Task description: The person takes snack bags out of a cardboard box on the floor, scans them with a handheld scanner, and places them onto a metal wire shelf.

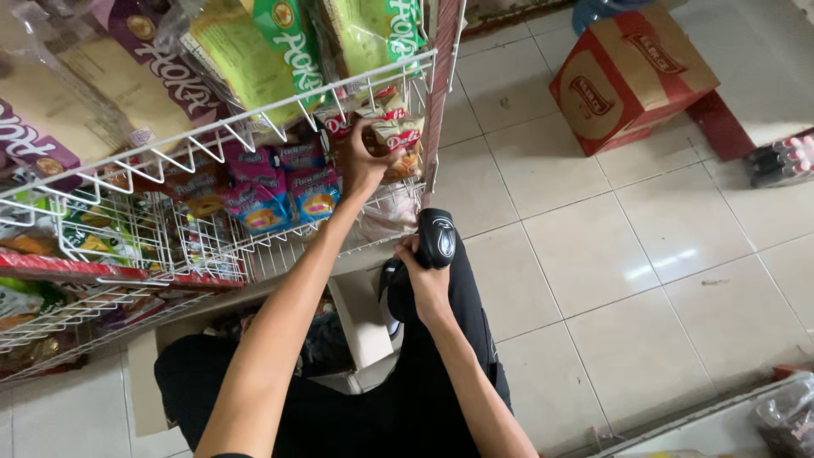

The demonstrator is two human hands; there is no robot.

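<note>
My left hand [363,161] reaches into a white wire rack [254,127] and grips a snack packet [392,127] with red and cream print, at the right end of a middle shelf. Beside it stand pink and blue snack packets [280,191]. My right hand [424,280] rests on my knee and holds a black handheld scanner [437,237]. I crouch in black trousers in front of the rack.
Large green and purple bagged snacks [254,51] fill the top shelf. An open cardboard box [360,326] lies on the floor by my legs. A red and tan carton [627,72] stands on the tiles at the upper right, with bottles [784,161] at the right edge.
</note>
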